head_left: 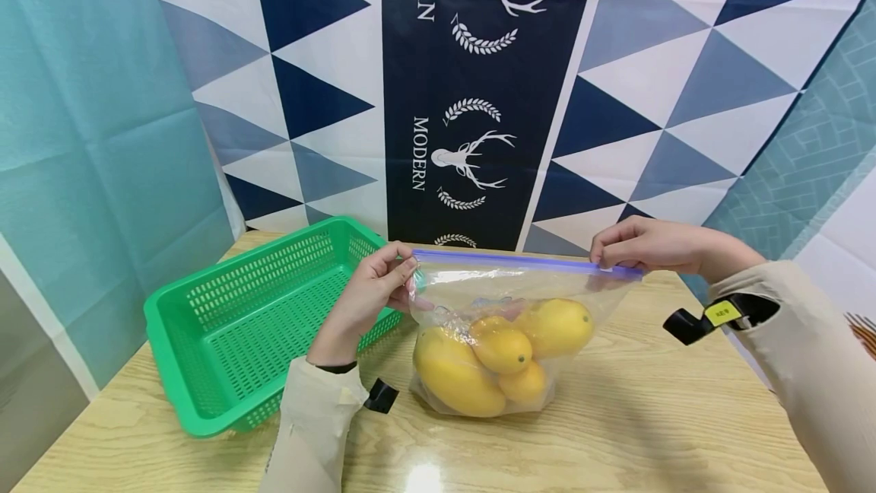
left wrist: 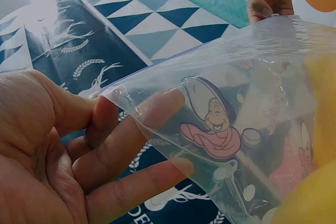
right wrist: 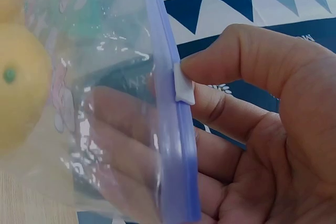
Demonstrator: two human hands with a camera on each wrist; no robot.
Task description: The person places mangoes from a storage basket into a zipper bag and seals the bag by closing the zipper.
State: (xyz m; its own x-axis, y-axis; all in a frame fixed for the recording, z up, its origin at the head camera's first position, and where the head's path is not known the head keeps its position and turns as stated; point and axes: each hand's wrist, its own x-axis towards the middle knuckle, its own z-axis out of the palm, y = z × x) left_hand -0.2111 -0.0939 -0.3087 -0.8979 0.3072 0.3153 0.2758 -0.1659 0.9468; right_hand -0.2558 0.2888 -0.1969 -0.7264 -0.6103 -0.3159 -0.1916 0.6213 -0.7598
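A clear zip bag (head_left: 445, 287) with a purple top strip stands on the table, holding several yellow fruits (head_left: 503, 345); they look like mangoes or lemons, and I cannot tell which. My left hand (head_left: 372, 284) pinches the bag's upper left corner between thumb and forefinger. At the right end of the strip, my right hand (head_left: 643, 243) pinches the white slider (right wrist: 183, 84) between thumb and forefinger, its other fingers behind the bag. Cartoon prints (left wrist: 212, 119) mark the plastic in the left wrist view.
A green slotted plastic basket (head_left: 174, 356) stands left of the bag, partly behind my left forearm. The light wood table (head_left: 650, 386) runs beneath both. A patterned cloth (head_left: 328, 97) hangs behind the table, with a teal cloth (head_left: 103, 135) at the left.
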